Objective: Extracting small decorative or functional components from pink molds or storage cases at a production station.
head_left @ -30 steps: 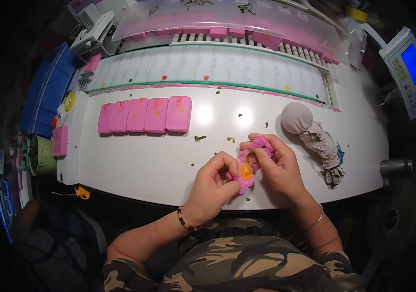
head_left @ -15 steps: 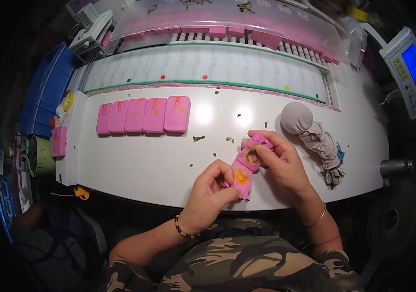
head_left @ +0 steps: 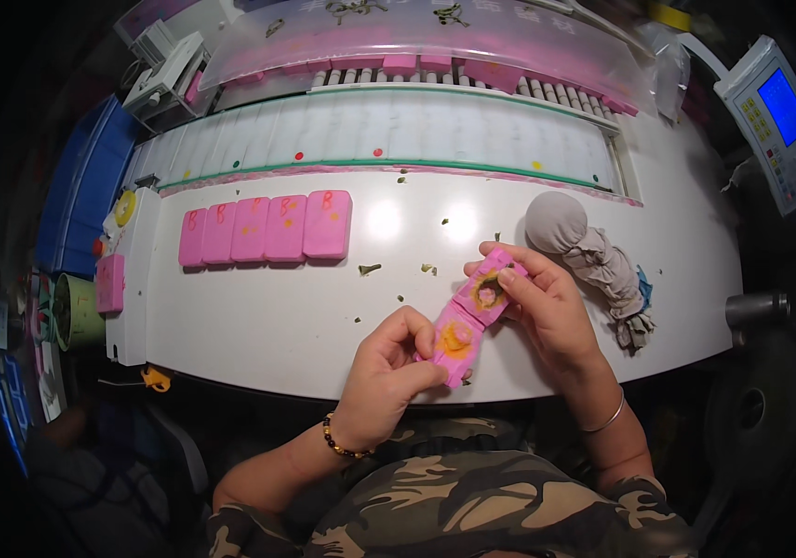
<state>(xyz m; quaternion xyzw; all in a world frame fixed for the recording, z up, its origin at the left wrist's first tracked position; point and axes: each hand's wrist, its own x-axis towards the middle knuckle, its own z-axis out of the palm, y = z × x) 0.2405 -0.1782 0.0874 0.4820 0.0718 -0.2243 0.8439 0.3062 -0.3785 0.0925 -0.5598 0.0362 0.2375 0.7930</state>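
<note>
White counter (head_left: 323,307) carries a row of five pink blocks (head_left: 266,228) and a grey cloth bundle (head_left: 593,260). Left hand (head_left: 388,372) and right hand (head_left: 547,302) each have fingers clenched on one half of an opened pink mould (head_left: 469,321), orange residue inside.

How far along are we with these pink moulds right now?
Done, apparently: five closed pink rectangular moulds lie in a row on the white worktable. In hand: the left hand and right hand hold a hinged pink mould opened out, orange-yellow material showing in both halves. Left: this mould is not yet in the row; how many more follow cannot be told.
</note>
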